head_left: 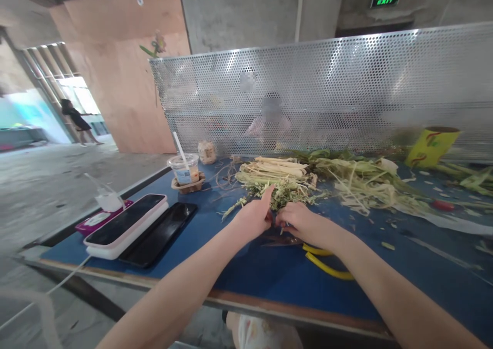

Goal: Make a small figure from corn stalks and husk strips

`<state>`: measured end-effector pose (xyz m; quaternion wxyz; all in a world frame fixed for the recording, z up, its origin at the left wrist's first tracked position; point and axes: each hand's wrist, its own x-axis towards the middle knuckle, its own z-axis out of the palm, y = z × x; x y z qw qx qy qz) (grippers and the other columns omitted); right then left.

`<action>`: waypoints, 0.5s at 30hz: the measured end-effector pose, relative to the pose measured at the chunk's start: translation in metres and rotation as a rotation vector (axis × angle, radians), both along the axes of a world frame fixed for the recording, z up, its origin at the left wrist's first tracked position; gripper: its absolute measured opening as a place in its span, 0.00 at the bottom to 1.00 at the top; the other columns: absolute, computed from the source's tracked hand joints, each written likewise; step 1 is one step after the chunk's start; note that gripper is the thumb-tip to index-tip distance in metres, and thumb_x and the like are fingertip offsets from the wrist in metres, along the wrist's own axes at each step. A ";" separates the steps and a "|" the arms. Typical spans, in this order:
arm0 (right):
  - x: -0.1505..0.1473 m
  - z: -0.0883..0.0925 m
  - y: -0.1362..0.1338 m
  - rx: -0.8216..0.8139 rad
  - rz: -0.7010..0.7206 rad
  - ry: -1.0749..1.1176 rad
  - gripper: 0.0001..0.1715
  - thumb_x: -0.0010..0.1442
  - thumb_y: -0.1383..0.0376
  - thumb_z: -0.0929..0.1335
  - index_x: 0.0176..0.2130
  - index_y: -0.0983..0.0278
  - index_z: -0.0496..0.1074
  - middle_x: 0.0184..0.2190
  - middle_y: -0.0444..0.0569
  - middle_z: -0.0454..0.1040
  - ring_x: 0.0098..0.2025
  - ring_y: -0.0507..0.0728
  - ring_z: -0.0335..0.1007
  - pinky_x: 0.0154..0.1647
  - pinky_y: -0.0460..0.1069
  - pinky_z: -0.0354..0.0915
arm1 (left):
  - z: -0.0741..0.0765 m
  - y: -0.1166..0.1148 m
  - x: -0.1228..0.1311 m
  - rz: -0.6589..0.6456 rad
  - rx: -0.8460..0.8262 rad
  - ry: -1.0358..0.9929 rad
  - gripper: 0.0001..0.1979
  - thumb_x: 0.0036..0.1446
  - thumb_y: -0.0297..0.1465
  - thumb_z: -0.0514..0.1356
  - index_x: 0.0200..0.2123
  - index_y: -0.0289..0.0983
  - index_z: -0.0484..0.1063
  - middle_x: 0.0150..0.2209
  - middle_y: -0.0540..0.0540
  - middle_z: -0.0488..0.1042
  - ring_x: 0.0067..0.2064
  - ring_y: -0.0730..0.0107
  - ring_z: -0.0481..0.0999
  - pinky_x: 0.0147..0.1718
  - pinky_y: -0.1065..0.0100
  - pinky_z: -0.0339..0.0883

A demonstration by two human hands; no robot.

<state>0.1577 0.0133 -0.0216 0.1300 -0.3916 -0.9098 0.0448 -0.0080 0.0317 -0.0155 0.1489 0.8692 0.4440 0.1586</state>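
My left hand (257, 216) is at the near edge of a pile of dried greenish flower sprigs (287, 194), one digit pointing up and the other fingers curled in. Whatever those fingers hold is hidden. Close beside it, my right hand (302, 219) has its fingers bent and pinched on thin stems of the sprigs, with a pale bit showing below the fingertips. Behind the sprigs lies a stack of pale dried husks (279, 168). Yellow handles (331, 272), seemingly of scissors, lie partly beneath my right forearm.
Two phones (159, 236), a purple container (102, 218) and a drink cup (184, 169) with a straw are on the left of the blue table (246, 282). Loose husks (362, 179) and a yellow roll (433, 146) lie right. A perforated metal screen (327, 97) stands behind, a person beyond it.
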 end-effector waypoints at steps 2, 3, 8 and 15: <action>0.001 0.002 -0.001 -0.013 -0.031 0.025 0.11 0.52 0.76 0.62 0.31 0.64 0.69 0.29 0.48 0.71 0.37 0.55 0.64 0.40 0.50 0.57 | -0.001 0.001 0.000 0.008 -0.061 -0.122 0.43 0.41 0.20 0.55 0.60 0.30 0.37 0.30 0.47 0.76 0.32 0.69 0.74 0.33 0.72 0.65; 0.002 0.002 -0.001 -0.018 -0.052 0.041 0.11 0.52 0.77 0.61 0.32 0.64 0.68 0.29 0.47 0.71 0.36 0.55 0.64 0.39 0.49 0.57 | -0.002 0.002 0.000 0.011 -0.089 -0.185 0.43 0.41 0.21 0.56 0.60 0.30 0.39 0.30 0.46 0.76 0.32 0.69 0.74 0.33 0.72 0.66; 0.005 0.002 -0.002 -0.021 -0.118 0.079 0.09 0.51 0.74 0.63 0.34 0.63 0.66 0.29 0.46 0.70 0.37 0.56 0.63 0.38 0.50 0.57 | -0.005 0.007 -0.006 0.018 -0.150 -0.300 0.40 0.41 0.23 0.58 0.58 0.28 0.44 0.31 0.45 0.75 0.32 0.68 0.74 0.33 0.71 0.66; 0.004 0.000 0.000 0.037 -0.155 0.075 0.05 0.53 0.69 0.66 0.34 0.62 0.67 0.34 0.47 0.72 0.41 0.59 0.63 0.43 0.55 0.49 | 0.011 -0.004 -0.016 -0.117 -0.247 -0.140 0.37 0.40 0.23 0.59 0.57 0.32 0.53 0.28 0.48 0.75 0.31 0.68 0.73 0.31 0.70 0.65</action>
